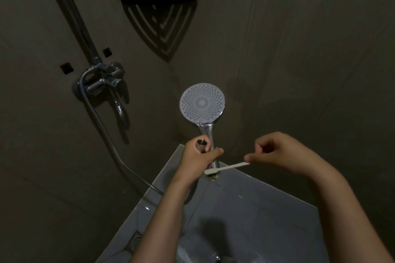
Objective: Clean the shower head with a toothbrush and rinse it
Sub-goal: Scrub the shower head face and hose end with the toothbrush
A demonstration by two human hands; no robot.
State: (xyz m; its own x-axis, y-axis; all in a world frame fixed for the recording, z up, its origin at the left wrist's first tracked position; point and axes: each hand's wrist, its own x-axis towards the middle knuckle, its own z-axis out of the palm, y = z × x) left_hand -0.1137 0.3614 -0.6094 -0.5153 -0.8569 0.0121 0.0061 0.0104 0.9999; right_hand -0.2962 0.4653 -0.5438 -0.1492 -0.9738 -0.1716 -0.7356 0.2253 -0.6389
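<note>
Hands on shower head (pixel 202 103) and toothbrush (pixel 226 167).
Left hand (pixel 198 156) curls round its handle, spray face at 12 o'clock above; right hand (pixel 277 151), at 3 o'clock, pinches the toothbrush's end, bristles just beside the handle's base.

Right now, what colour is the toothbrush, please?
The toothbrush is cream-white; head view shows it best.

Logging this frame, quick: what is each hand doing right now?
Left hand: grips the shower head by its handle.
Right hand: pinches the end of the toothbrush.
</note>
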